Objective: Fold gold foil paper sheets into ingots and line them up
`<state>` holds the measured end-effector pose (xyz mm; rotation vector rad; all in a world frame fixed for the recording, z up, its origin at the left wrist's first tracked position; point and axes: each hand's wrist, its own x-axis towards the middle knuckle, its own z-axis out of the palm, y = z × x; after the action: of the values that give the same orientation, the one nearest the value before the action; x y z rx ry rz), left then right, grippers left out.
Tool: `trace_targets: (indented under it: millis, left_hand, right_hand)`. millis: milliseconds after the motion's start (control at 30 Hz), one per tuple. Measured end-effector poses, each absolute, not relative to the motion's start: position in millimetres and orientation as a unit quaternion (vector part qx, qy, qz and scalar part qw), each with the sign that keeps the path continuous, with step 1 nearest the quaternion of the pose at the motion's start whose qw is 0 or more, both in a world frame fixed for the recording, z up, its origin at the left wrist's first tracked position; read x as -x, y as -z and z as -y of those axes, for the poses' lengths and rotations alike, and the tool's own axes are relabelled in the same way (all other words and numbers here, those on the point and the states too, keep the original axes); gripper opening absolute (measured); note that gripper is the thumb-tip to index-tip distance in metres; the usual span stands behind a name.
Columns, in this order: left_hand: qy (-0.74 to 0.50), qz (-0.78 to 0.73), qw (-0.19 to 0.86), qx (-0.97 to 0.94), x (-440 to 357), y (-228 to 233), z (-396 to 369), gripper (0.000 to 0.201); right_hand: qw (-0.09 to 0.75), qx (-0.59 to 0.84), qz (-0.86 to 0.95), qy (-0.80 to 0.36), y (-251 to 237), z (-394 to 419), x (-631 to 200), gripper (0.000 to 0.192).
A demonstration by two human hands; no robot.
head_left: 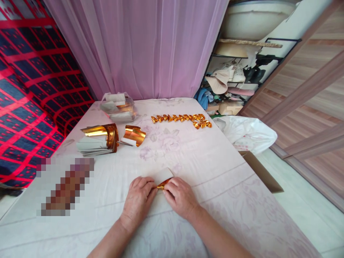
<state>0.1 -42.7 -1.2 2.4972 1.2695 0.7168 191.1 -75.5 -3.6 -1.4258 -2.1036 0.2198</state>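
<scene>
Near the middle of the table, a sheet of gold foil paper (163,175) lies with its pale side up and its near edge folded over to show gold. My left hand (140,195) pinches the left end of that fold. At the right end, my right hand (180,195) has its fingers closed on the same paper. Fingers cover both ends of the fold. Farther off stands a stack of gold foil paper (99,139), with a few loose curled sheets (133,135) beside it. A row of folded gold pieces (180,118) lies toward the back right.
A clear plastic bag (118,107) holding papers sits at the back left. A pixelated object (67,186) lies on the left. Beyond the right edge are a white bag (247,132), a cardboard piece (260,170) and a loaded shelf rack (239,57). A purple curtain (139,46) hangs behind.
</scene>
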Motion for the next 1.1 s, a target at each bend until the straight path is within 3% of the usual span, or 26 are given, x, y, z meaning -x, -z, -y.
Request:
trace_targets:
  millis: [300, 633, 1100]
  left_hand:
    - [-0.238, -0.452, 0.142, -0.848, 0.7, -0.2, 43.2, 0.015]
    - [-0.236, -0.460, 0.145, -0.844, -1.6, -3.0, 43.4, 0.016]
    - [-0.214, -0.472, 0.139, -0.844, -5.1, -7.5, 43.2, 0.017]
  right_hand:
    - [0.297, 0.541, 0.777, -0.123, 3.0, 76.1, -191.3, 0.011]
    - [0.292, 0.580, 0.758, -0.067, 3.1, 74.7, -186.0, 0.017]
    - [0.287, 0.601, 0.742, -0.074, 4.1, 73.3, -185.2, 0.016]
